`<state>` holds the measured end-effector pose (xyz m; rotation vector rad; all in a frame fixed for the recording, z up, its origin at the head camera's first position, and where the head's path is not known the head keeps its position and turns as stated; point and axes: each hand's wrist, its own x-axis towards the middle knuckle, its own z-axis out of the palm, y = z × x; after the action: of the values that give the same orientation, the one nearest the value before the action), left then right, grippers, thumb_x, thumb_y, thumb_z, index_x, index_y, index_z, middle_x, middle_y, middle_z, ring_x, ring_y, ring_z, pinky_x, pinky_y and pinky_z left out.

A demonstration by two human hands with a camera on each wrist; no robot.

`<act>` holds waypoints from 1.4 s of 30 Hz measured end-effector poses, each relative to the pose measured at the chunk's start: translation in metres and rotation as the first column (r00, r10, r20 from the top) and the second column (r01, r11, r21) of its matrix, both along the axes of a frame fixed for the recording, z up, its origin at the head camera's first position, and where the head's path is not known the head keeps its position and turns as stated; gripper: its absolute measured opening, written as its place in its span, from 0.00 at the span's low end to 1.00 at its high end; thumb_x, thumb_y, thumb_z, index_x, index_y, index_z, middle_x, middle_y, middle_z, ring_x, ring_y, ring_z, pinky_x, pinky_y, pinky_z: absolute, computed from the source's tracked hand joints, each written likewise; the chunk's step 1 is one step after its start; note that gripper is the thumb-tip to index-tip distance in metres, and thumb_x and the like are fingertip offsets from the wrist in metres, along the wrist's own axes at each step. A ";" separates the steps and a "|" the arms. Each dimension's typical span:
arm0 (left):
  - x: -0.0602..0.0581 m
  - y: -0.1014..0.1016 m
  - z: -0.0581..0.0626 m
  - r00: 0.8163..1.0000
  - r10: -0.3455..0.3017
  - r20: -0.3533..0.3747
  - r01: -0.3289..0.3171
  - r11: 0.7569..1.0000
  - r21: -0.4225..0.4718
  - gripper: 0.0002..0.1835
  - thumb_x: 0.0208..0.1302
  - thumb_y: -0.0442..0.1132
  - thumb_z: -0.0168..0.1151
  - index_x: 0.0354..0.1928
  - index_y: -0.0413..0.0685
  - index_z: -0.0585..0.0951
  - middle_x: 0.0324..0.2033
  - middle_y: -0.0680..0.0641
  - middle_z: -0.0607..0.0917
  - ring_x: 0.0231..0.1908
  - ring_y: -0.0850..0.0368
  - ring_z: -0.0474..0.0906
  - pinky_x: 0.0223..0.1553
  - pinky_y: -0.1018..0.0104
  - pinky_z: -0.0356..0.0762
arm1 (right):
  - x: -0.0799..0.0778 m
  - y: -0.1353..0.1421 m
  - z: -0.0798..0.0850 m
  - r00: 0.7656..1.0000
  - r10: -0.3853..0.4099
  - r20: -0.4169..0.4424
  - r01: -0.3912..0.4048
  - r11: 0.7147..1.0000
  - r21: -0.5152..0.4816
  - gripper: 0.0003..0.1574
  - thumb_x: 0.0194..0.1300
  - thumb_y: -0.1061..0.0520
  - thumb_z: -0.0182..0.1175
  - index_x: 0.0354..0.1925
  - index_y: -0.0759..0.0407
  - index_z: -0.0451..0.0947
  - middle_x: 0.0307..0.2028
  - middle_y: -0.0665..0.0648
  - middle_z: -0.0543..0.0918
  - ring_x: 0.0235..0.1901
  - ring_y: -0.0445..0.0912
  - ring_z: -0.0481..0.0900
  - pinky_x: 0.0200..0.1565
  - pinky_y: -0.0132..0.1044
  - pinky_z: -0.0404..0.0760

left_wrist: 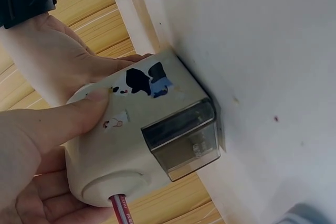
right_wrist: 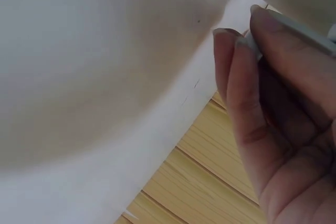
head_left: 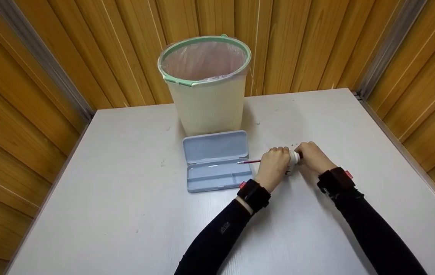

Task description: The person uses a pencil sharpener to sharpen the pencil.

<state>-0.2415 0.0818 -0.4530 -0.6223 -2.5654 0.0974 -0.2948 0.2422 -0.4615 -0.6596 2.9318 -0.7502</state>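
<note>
A cream pencil sharpener (left_wrist: 118, 153) with small dark stickers and a clear shavings drawer (left_wrist: 184, 145) is gripped by my left hand (head_left: 273, 166). The thumb lies across its top and the fingers wrap its far side. Out of its front hole sticks a red-and-white pencil (head_left: 250, 161), pointing left toward the pencil case. My right hand (head_left: 314, 156) is at the sharpener's other end, where its thumb and fingertips pinch the pale crank handle (right_wrist: 251, 44). Fingers hide part of the handle.
Left of the hands lies an open blue pencil case (head_left: 215, 147) with a divided tray. Behind it stands a tall cream bin (head_left: 210, 107) with a green rim and a pink bag liner. Wood-patterned panels (head_left: 290, 46) enclose the white table (head_left: 126, 214).
</note>
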 end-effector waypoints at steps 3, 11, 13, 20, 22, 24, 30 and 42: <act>0.001 0.002 -0.001 1.000 0.004 0.014 -0.004 1.000 0.006 0.07 0.60 0.35 0.63 0.40 0.49 0.84 0.32 0.54 0.87 0.31 0.63 0.83 0.30 0.72 0.82 | 0.004 0.003 -0.002 1.000 -0.006 0.015 0.006 1.000 -0.012 0.03 0.43 0.72 0.67 0.19 0.68 0.82 0.17 0.54 0.80 0.21 0.43 0.67 0.29 0.35 0.69; 0.002 0.005 0.001 0.999 0.018 0.032 -0.018 1.000 0.004 0.06 0.61 0.35 0.63 0.39 0.50 0.85 0.31 0.55 0.87 0.30 0.63 0.83 0.29 0.72 0.81 | 0.015 0.007 -0.004 1.000 0.008 -0.026 -0.009 0.999 -0.050 0.05 0.44 0.70 0.70 0.19 0.69 0.82 0.21 0.63 0.85 0.20 0.43 0.72 0.29 0.38 0.74; 0.003 0.005 0.001 0.999 0.028 0.037 -0.028 1.000 -0.006 0.06 0.61 0.35 0.63 0.40 0.50 0.85 0.31 0.55 0.87 0.31 0.63 0.83 0.29 0.72 0.82 | 0.017 0.008 -0.004 1.000 0.014 -0.017 -0.015 0.998 -0.058 0.06 0.44 0.70 0.71 0.19 0.69 0.81 0.21 0.63 0.84 0.20 0.44 0.73 0.29 0.38 0.74; 0.003 0.003 0.000 0.998 0.062 0.027 -0.061 0.998 -0.018 0.08 0.60 0.36 0.63 0.41 0.51 0.85 0.31 0.55 0.87 0.30 0.63 0.83 0.28 0.71 0.81 | 0.024 0.007 0.002 0.995 0.027 0.092 -0.020 0.997 -0.076 0.03 0.49 0.69 0.71 0.26 0.68 0.85 0.25 0.64 0.87 0.25 0.48 0.83 0.34 0.42 0.83; 0.004 0.004 -0.001 0.998 0.058 0.015 -0.058 0.998 -0.012 0.07 0.61 0.36 0.62 0.41 0.51 0.85 0.31 0.55 0.87 0.30 0.63 0.82 0.28 0.72 0.81 | 0.026 0.008 0.004 0.994 0.038 0.103 -0.030 0.997 -0.076 0.03 0.50 0.69 0.70 0.27 0.68 0.85 0.26 0.64 0.87 0.26 0.51 0.85 0.35 0.43 0.84; 0.004 0.004 -0.001 0.998 0.057 -0.004 -0.057 0.998 -0.007 0.07 0.62 0.36 0.60 0.39 0.52 0.85 0.30 0.55 0.86 0.30 0.63 0.82 0.28 0.72 0.81 | 0.028 0.010 0.006 0.992 0.051 0.116 -0.042 0.996 -0.076 0.03 0.50 0.69 0.70 0.27 0.68 0.85 0.26 0.65 0.87 0.26 0.51 0.85 0.35 0.42 0.84; 0.004 0.003 0.000 0.998 0.063 -0.003 -0.063 0.998 -0.012 0.07 0.64 0.37 0.58 0.38 0.52 0.85 0.29 0.56 0.87 0.30 0.64 0.82 0.28 0.72 0.81 | 0.036 0.013 0.012 0.987 0.083 0.136 -0.072 0.994 -0.079 0.04 0.48 0.72 0.68 0.26 0.68 0.85 0.25 0.63 0.87 0.24 0.43 0.81 0.31 0.32 0.78; 0.003 0.006 0.003 0.998 0.067 0.015 -0.067 0.998 -0.015 0.08 0.61 0.36 0.60 0.39 0.52 0.85 0.29 0.55 0.86 0.30 0.63 0.82 0.29 0.73 0.80 | 0.045 0.012 0.013 0.993 0.046 0.108 -0.038 0.996 -0.076 0.03 0.50 0.70 0.70 0.26 0.67 0.84 0.24 0.59 0.86 0.24 0.42 0.80 0.31 0.30 0.77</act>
<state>-0.2386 0.0882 -0.4502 -0.5441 -2.6030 0.1350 -0.2497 0.2543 -0.4488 -0.6605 2.7939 -0.8657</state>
